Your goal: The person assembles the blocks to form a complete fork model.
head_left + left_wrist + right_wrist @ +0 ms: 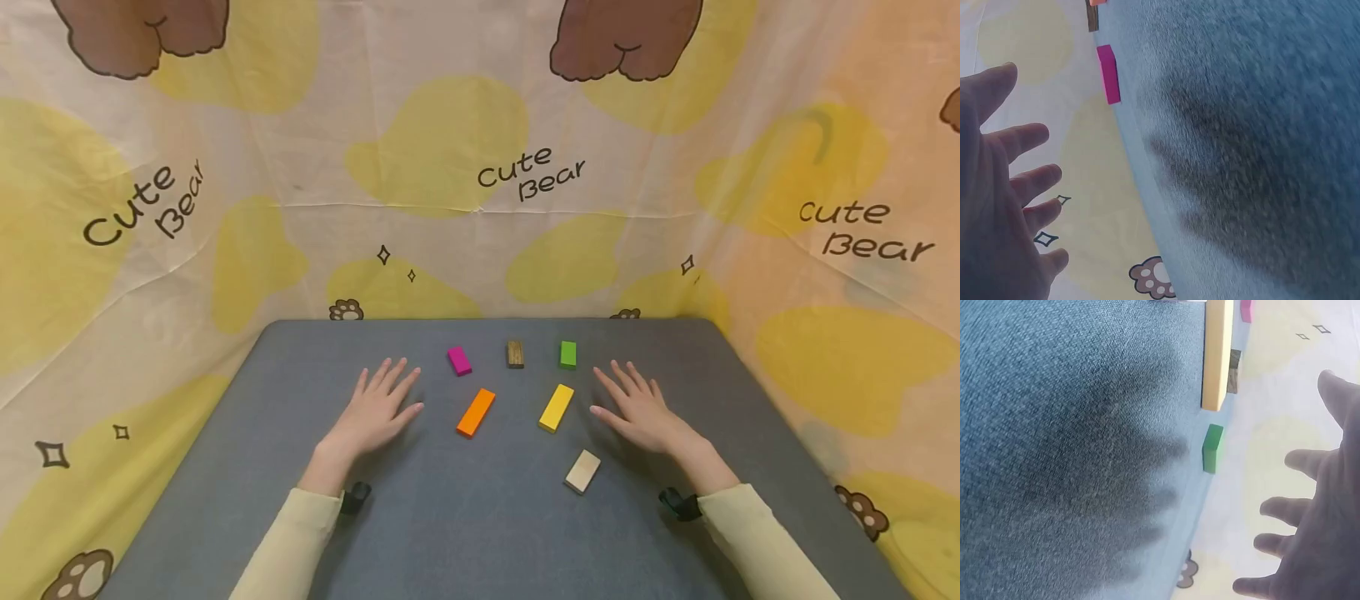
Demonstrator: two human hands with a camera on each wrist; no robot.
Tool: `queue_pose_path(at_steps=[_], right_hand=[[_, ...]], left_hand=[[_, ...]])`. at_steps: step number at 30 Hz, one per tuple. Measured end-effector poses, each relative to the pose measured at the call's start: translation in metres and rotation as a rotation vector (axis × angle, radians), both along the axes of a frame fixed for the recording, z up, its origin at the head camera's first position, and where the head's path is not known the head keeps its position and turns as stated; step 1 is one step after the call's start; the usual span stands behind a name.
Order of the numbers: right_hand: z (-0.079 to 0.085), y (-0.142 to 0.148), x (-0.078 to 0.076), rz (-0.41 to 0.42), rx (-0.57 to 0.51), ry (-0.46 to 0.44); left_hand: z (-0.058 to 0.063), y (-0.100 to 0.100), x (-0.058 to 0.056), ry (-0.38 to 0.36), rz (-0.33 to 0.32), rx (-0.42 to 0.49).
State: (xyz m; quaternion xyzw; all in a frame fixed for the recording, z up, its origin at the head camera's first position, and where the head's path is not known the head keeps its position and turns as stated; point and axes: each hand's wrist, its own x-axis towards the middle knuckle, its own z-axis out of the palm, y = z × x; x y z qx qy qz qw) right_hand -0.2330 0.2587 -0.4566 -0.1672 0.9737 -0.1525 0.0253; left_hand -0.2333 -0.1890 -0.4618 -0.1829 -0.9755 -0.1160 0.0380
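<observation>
Sleeves [765, 537], pale, two: entering across the near part of the tabletop [450, 533], its near edge out of view. Dark bands [356, 498], one at each wrist.

Left hand [375, 412], mine: fingers spread, holding nothing, toward the left edge. Right hand [645, 417], mine: likewise spread, holding nothing, toward the right edge. Both appear raised, judging by the shadows below.

Blocks, six, set apart between my arms. Along the far edge, left to right: magenta block [460, 361], wood-grain block [515, 354], green block [568, 354]. Nearer: orange block [476, 413], slantwise, on the left hand's side; yellow block [557, 407], also slantwise, near the right hand's thumb. Closest to the near edge: cream block [582, 472], alone.

Hazards, by my judgement: a low inward sweep of the right thumb could knock the yellow block askew; the right band could drag the cream block should my wrist cross it; too long a reach at the far row could push a block off the far edge, toward the patterned cloth [442, 150]. Small, smooth-looking faces might slip from a loose pinch.
</observation>
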Motion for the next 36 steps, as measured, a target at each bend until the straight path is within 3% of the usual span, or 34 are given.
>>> queue_pose_path(at_steps=[21,28,36], right_hand=[[-0.008,-0.021,-0.013,0.09,-0.011,0.029],[-0.008,-0.028,-0.014,0.118,-0.07,0.02],[-0.013,-0.034,-0.017,0.132,-0.091,-0.005]], left_hand=[[-0.009,0.023,-0.016,0.034,-0.093,-0.006],[-0.013,0.032,-0.022,0.049,-0.137,0.012],[-0.021,0.043,-0.031,-0.02,-0.167,0.097]])
